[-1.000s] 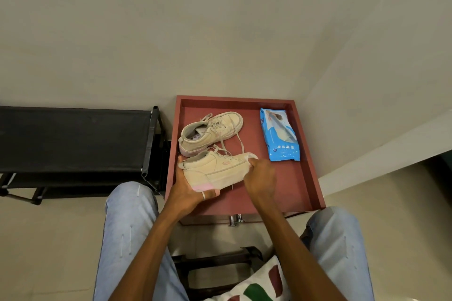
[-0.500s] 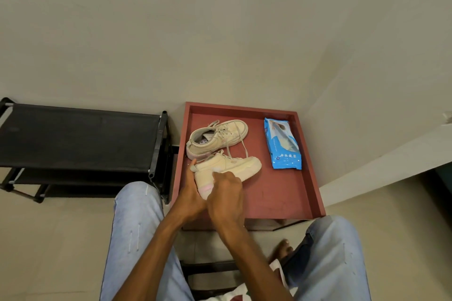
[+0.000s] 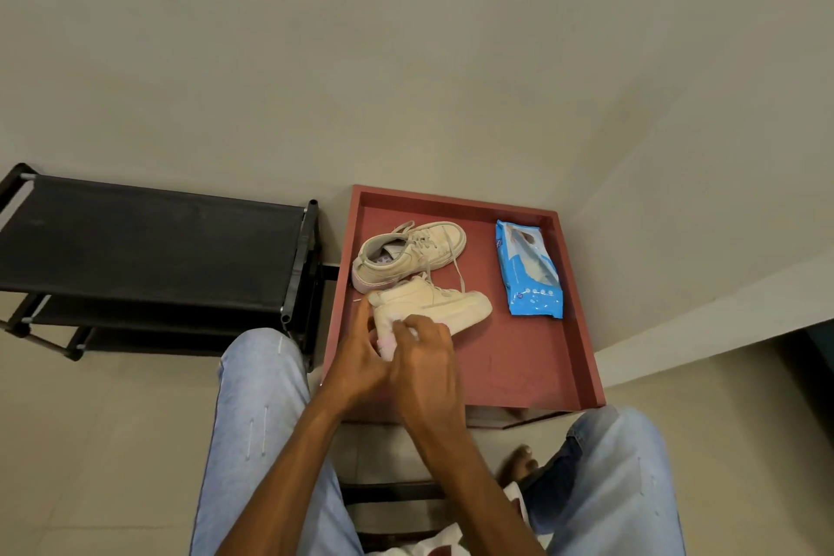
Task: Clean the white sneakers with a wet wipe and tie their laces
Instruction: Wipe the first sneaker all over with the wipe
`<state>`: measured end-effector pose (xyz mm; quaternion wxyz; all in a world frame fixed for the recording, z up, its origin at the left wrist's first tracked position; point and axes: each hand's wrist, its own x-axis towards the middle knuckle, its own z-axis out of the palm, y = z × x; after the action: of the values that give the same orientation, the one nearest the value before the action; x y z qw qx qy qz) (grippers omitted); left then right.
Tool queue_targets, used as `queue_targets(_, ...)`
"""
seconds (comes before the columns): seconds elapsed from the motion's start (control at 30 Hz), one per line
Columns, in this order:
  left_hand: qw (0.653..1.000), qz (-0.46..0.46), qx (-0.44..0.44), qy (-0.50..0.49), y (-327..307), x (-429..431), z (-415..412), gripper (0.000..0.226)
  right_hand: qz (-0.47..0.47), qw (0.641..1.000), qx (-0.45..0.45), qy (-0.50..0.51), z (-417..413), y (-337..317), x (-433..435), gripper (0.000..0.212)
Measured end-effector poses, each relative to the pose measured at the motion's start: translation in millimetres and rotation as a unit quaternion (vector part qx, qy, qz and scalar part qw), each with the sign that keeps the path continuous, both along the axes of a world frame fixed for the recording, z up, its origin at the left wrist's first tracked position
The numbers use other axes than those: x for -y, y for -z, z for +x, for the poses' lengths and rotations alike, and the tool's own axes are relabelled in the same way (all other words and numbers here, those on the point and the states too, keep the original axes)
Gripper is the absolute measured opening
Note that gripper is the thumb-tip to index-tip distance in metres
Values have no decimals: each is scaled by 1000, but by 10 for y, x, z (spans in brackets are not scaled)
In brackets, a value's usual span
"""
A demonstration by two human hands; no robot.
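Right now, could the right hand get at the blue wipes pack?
Probably yes. The wipes pack lies uncovered on the red tray, right of the near sneaker that the right hand works on; nothing stands between.

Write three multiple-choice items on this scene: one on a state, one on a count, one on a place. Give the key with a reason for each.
1. The laces of the far sneaker are:
A. tied in a bow
B. taken out
C. loose, one end trailing toward the near sneaker

2. Sneakers in the red tray:
A. two
B. one
C. three

3. The blue wipe pack lies:
A. under the near sneaker
B. in the tray, right of both sneakers
C. on the person's lap

Key:
1 C, a lace end runs free over the tray floor, with no bow.
2 A, the two lie side by side.
3 B, it rests flat near the tray's right wall.
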<state>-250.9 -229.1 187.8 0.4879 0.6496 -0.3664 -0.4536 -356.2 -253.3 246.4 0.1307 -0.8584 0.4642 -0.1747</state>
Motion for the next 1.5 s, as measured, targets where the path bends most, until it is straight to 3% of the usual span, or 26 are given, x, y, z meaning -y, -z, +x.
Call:
queue_targets(0.2,1000,2,7,5,-39,23,2,100,74,982,76,153,-78,-53,308,31)
queue_targets(0.37,1000,-10,17,-10,-34,-1,-7,83,58,992,60,100,38,15,-22,19)
queue_targets(0.53,1000,-19,13,-8,-16,-15,-9,81,37,994,53,84,28,102,-45,16)
queue_targets(0.7,1000,-16,5,11,-7,-2,-1,102,94,975,68,191,-97,9,440,27)
queue_targets(0.8,1000,-20,9,9,26,18,14,102,120,965,78,220,-69,-37,495,28)
queue_targets(1.03,999,-23,24,-6,114,21,6,85,67,986,88,124,59,44,-66,19)
queue_targets(1.17,1000,-4,22,6,157,30,36,102,63,984,95,136,12,42,130,25)
queue_targets(1.37,1000,3,6,24,174,39,31,113,125,961,86,232,-107,45,527,26)
queue_targets(1.5,999,17,2,28,179,63,26,121,146,960,84,224,-53,35,378,27)
